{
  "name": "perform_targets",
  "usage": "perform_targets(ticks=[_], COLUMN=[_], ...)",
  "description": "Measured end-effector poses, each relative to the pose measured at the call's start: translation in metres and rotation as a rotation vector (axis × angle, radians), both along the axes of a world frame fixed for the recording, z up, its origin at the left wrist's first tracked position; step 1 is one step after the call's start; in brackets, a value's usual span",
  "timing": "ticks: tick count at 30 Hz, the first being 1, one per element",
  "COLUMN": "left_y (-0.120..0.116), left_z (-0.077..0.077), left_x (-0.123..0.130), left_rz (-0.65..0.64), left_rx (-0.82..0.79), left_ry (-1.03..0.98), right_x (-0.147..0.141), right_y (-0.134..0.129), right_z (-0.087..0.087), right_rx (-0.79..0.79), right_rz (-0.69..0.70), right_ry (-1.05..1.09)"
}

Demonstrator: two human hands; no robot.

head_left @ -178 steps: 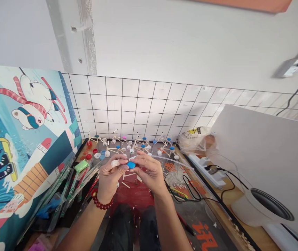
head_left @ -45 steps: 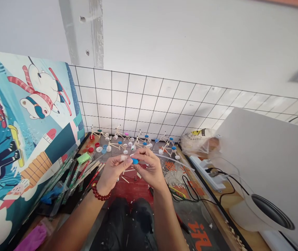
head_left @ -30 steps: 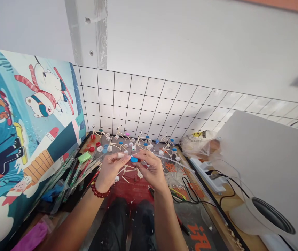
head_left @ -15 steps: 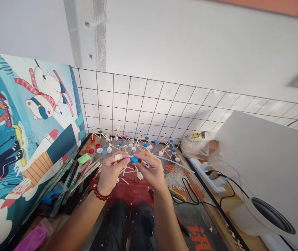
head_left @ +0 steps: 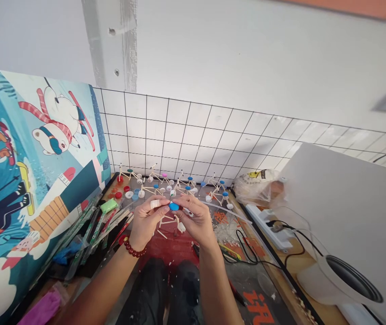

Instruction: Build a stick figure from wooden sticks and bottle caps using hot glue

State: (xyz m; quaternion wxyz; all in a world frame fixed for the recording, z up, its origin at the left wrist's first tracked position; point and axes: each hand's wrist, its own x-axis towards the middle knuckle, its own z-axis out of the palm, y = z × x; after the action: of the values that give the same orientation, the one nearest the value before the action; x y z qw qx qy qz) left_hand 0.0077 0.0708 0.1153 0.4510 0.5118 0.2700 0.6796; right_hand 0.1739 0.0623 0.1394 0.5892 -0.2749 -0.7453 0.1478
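Observation:
Between the fingertips of my two hands is a small blue round piece (head_left: 174,206), its exact kind too small to tell. My left hand (head_left: 149,217), with a bandage on one finger and a red bead bracelet (head_left: 135,248) at the wrist, pinches it from the left. My right hand (head_left: 195,216) grips it from the right with thumb and fingers. Just below the hands stands a small frame of thin wooden sticks (head_left: 168,221), partly hidden. Behind them are several small stick models with round caps, such as a blue cap (head_left: 222,182) and a pink cap (head_left: 164,175).
At left lie rulers and sticks (head_left: 93,234) and a green packet (head_left: 108,206). A black wire grid (head_left: 189,131) stands against the wall. To the right are a plastic bag (head_left: 257,185), a white power strip (head_left: 270,228), black cables (head_left: 247,253) and a white round container (head_left: 328,280).
My left hand and wrist have shifted very slightly to the right, toward the blue piece. My right hand stays almost still, and both hands keep their hold.

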Motion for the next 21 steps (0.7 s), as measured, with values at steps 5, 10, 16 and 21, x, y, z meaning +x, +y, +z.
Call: perform_targets(ticks=[5,10,16,21], left_y=[-0.002,-0.006,-0.008,-0.008], left_z=[0.003,0.01,0.006,0.003], left_x=[-0.002,-0.003,0.001,0.003], left_rz=[0.019,0.06,0.077,0.077], left_rx=[0.055,0.139,0.09,-0.068], left_ry=[0.061,0.136,0.116,0.061], right_x=[0.0,-0.001,-0.002,-0.002], right_y=[-0.001,-0.002,-0.003,-0.002], right_z=[0.002,0.002,0.003,0.002], right_rx=[0.035,0.032,0.04,0.065], right_rz=[0.007,0.003,-0.028,-0.07], right_ry=[-0.004,-0.01,-0.001,-0.004])
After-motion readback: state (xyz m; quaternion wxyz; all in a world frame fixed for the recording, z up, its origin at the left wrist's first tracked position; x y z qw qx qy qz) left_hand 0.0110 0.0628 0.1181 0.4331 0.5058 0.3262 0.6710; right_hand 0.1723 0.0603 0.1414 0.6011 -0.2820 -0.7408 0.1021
